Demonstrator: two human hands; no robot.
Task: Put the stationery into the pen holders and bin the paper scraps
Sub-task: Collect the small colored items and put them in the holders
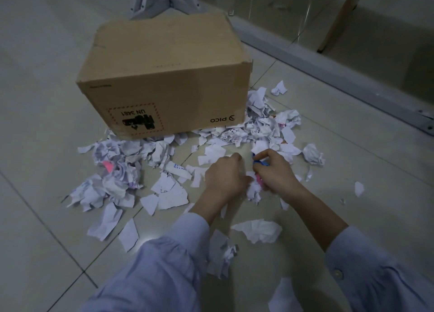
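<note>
Floor [47, 194]: pale tile with dark grout lines; bare stretches far left and lower right of the litter.
Box [164, 76]: brown cardboard, closed top, print upside down on the near face; stands on the tile, and its near bottom edge meets the paper.
Stand [162, 1]: white metal foot just behind the box.
Rail [352, 76]: grey strip that runs diagonally along the right, well apart from the hands.
Scraps [260, 126]: torn and balled white paper, some scribbled; thickest along the box's near edge and right corner, with another heap [112, 184] at left and loose bits trailing toward the sleeves [164, 264].
Open room: a tile gap between the left heap and the hands; strays only at right.
Left hand [224, 174]: knuckles up, fingers curled down onto the tile, close beside the right hand; what is under the fingers I cannot tell.
Right hand [276, 170]: fingers curled round a blue item [263, 163], with a pink item [259, 179] at the palm.
Wad [254, 190]: crumpled paper between the two hands, touching both.
Pink spot [108, 166]: a bright bit sits in the left heap; too blurred to name.
</note>
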